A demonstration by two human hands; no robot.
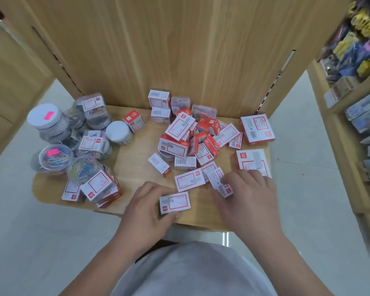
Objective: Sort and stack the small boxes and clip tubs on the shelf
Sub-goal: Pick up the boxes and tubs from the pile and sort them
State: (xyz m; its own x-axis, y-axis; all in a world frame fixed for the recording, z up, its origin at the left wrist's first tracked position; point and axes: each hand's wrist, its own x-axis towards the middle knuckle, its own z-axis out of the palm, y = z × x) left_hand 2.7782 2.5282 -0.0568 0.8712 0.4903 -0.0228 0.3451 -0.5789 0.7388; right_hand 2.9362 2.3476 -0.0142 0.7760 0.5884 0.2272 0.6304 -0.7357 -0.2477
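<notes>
A heap of small red-and-white boxes [192,137] lies in the middle of the wooden shelf [132,165]. My left hand [146,207] grips one small box [174,202] near the shelf's front edge. My right hand [247,195] pinches another small box [218,181] just to the right of it. One more small box [189,179] lies flat between the two. Clear clip tubs [58,159] with coloured clips crowd the shelf's left end, some with white lids [45,117].
Two larger red-and-white boxes [257,127] [253,162] sit at the shelf's right end. A wooden back panel [158,50] rises behind the shelf. More stocked shelves [357,82] stand to the right. White floor shows on both sides.
</notes>
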